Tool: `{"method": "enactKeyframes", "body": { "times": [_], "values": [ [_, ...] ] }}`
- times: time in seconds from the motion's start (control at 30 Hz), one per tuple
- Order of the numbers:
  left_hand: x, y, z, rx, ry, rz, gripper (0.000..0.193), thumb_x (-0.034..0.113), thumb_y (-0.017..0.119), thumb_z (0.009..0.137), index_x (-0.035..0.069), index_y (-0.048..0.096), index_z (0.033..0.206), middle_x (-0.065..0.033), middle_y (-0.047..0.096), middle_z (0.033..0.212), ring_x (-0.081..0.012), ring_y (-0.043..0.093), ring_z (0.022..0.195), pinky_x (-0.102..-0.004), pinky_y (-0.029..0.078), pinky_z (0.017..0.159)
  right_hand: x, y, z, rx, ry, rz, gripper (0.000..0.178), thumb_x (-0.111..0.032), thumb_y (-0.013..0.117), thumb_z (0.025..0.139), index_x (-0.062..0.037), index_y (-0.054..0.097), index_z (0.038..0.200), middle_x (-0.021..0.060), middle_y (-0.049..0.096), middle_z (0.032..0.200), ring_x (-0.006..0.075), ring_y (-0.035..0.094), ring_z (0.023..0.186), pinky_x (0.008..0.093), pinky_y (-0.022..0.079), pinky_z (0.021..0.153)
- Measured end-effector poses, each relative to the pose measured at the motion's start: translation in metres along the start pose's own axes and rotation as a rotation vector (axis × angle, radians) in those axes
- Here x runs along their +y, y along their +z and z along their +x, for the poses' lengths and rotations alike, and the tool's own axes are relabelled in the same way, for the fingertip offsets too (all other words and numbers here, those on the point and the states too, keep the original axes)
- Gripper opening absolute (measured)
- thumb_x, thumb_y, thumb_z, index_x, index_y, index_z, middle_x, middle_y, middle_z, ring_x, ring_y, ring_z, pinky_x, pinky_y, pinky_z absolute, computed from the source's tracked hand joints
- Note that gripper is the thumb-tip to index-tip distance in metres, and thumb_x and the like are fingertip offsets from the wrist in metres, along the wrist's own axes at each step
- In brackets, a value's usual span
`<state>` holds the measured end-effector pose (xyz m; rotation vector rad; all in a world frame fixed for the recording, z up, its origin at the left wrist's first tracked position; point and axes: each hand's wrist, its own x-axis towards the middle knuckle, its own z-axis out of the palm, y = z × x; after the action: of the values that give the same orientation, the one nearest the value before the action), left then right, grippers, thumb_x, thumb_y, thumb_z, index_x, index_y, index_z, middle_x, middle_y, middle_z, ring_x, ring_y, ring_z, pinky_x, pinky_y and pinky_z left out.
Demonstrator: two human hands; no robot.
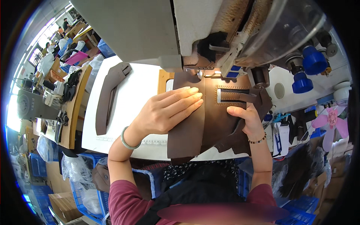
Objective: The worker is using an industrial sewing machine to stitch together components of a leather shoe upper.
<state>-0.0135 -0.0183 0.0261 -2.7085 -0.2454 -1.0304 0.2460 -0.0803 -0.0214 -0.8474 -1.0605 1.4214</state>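
A dark brown leather piece [215, 129] lies under the head of a sewing machine [127, 33], its far edge at the lit presser foot [200, 74]. My left hand [165, 110] rests flat on its left part, fingers stretched together toward the foot. At its right side, my right hand [248, 118] grips the leather, thumb on top and the other fingers hidden beneath. Beside that thumb is a rectangular slot with light stitching and a leather strap [234, 96] across it. More leather layers hang out to the right and below.
A folded brown leather strip [110, 97] lies on the white table [146, 80] at left. Blue-capped knobs [314, 60] hang at upper right, above a pink fan [332, 119]. Blue crates [88, 198] with plastic bags stand below the table. Other people work far off at upper left.
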Motion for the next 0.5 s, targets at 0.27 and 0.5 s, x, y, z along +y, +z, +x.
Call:
{"method": "enactKeyframes", "body": {
  "times": [0.27, 0.5],
  "values": [
    [-0.007, 0.003, 0.003, 0.056, -0.006, -0.005, 0.033, 0.015, 0.061, 0.072, -0.001, 0.07, 0.1, -0.0121, 0.069, 0.1, -0.0281, 0.068, 0.097, -0.0361, 0.057, 0.081, -0.002, -0.007, 0.011, 0.028, 0.047, -0.028, 0.046, -0.001, 0.067, 0.078, 0.0009, 0.056, 0.123, 0.0092, 0.064, 0.115, 0.0187, 0.061, 0.105, 0.0314, 0.048, 0.093],
    [-0.01, 0.006, 0.004, 0.066, -0.048, -0.046, 0.04, 0.016, 0.06, 0.07, 0.0, 0.067, 0.106, -0.0108, 0.065, 0.105, -0.0273, 0.065, 0.102, -0.0367, 0.056, 0.084, -0.009, -0.008, 0.021, -0.038, 0.02, -0.034, 0.035, -0.006, 0.067, 0.081, 0.0017, 0.062, 0.115, 0.0075, 0.067, 0.107, 0.0129, 0.062, 0.095, 0.0265, 0.048, 0.087]
  ]
}}
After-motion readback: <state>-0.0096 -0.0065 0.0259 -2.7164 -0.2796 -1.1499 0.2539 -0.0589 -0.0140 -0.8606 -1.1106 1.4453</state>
